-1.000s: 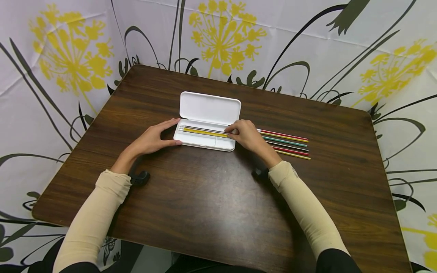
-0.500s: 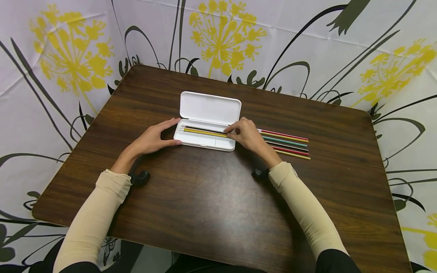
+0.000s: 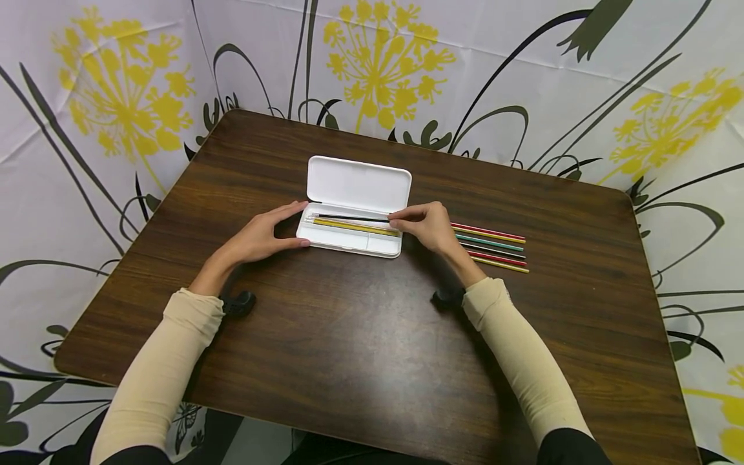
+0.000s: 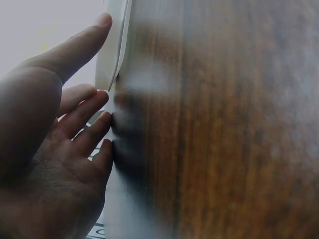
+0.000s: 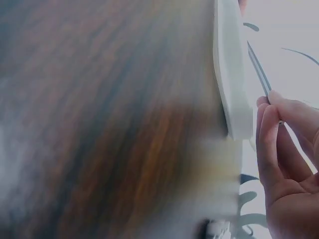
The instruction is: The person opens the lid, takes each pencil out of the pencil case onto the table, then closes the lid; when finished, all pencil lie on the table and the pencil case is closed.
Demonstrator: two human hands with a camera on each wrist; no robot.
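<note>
A white pencil case (image 3: 358, 183) lies on the table with its lid raised. Yellow pencils (image 3: 349, 225) rest in its tray, their exact number hard to tell. My right hand (image 3: 430, 226) pinches the right end of a black pencil (image 3: 353, 218) between thumb and fingers. In the right wrist view that pencil (image 5: 259, 67) slants up past the case (image 5: 233, 89). My left hand (image 3: 258, 237) touches the left end of the case, thumb at the front corner and fingers behind. Its fingers look fairly straight in the left wrist view, beside the case wall (image 4: 110, 47).
Several red, yellow, green and black pencils (image 3: 491, 245) lie side by side on the brown table (image 3: 360, 336), right of the case and partly behind my right hand. A floral curtain (image 3: 261, 58) surrounds the table's back and sides.
My right hand has moved slightly right and up, with the black pencil's right end in its pinch. The black pencil has separated from the yellow ones. The left hand stays put.
</note>
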